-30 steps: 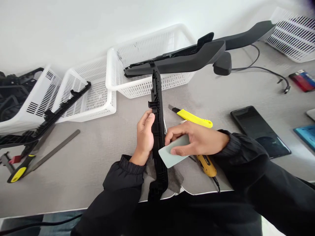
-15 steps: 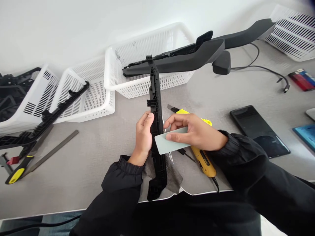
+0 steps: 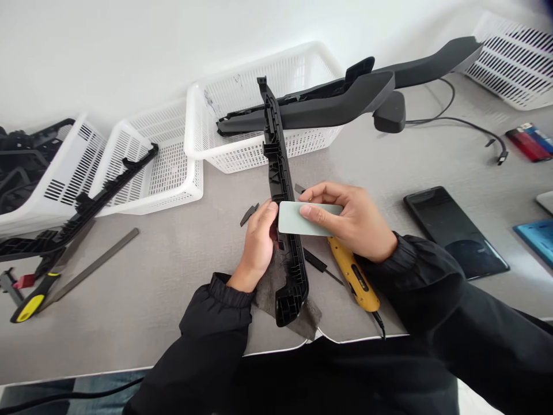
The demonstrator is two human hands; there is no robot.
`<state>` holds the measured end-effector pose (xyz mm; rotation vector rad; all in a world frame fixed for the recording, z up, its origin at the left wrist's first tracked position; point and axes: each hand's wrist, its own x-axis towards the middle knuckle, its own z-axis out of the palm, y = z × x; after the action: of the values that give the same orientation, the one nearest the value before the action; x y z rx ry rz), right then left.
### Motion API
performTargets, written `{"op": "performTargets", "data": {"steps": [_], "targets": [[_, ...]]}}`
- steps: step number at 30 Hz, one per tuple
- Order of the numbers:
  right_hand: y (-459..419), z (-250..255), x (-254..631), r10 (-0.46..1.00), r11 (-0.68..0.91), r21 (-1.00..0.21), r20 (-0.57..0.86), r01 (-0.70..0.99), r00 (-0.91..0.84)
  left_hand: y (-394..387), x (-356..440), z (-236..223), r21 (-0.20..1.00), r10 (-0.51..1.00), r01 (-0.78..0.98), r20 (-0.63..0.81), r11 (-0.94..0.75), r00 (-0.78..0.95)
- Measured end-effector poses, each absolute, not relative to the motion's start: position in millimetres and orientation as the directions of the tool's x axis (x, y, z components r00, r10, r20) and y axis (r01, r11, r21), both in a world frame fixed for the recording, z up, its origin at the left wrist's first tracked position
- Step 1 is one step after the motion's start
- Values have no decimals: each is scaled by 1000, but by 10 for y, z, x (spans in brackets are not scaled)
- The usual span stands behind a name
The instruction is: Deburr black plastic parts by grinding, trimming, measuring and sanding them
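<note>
My left hand (image 3: 259, 242) grips a long black plastic trim part (image 3: 279, 173) near its middle, holding it on edge and pointing away from me. My right hand (image 3: 349, 222) pinches a pale grey-green flat card (image 3: 298, 219) and presses its edge against the right side of the part. The part's near end rests on a grey cloth (image 3: 298, 311) at the table's front edge. A small black sliver (image 3: 249, 214) lies on the table just left of my left hand.
Several white baskets stand at the back (image 3: 259, 115), (image 3: 159, 161), (image 3: 514, 57), with long black trim parts (image 3: 328, 101) across them. A yellow-handled tool (image 3: 354, 276) lies under my right wrist. A phone (image 3: 453, 230), a metal file (image 3: 93, 265) and pliers (image 3: 30, 300) lie on the grey table (image 3: 173, 271).
The black part has slid away from me and tilted, its far end now over the basket. My right hand moved the card up along it and now covers the yellow knife.
</note>
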<state>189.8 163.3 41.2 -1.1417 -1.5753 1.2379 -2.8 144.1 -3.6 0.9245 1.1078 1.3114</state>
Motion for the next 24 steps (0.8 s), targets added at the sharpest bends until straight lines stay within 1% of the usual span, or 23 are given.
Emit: {"op": "performTargets", "data": {"steps": [4,6,8,10,12,14,15,17,20,24], "targets": [[1640,457,1947,910,71,-986,3,148,-414,1447,-41,-27,973,983,-222,-99,64,-153],[1636,471,1964,923,103,-985,42,140,-383,1439,-47,-27,972,980,-220,-121,84,-157],[1628,471,1963,944,185,-973,138,135,-301,1429,-48,-26,973,977,-211,-134,98,-164],[1619,451,1943,923,306,-939,253,158,-289,1421,-47,-22,976,974,-198,-129,91,-186],[1611,408,1918,853,463,-861,370,209,-368,1420,-44,-13,980,972,-186,-112,73,-208],[1605,351,1896,764,598,-759,441,260,-471,1422,-41,-2,980,969,-188,-107,65,-223],[1602,323,1889,734,636,-719,450,281,-508,1423,-39,4,979,968,-191,-110,66,-226],[1597,286,1882,721,656,-684,442,320,-534,1424,-37,15,978,967,-199,-113,67,-229],[1600,291,1894,734,645,-686,435,337,-521,1422,-39,20,978,968,-198,-108,62,-228],[1619,338,1926,690,656,-708,421,263,-589,1426,-48,1,979,964,-195,-104,56,-245]]}}
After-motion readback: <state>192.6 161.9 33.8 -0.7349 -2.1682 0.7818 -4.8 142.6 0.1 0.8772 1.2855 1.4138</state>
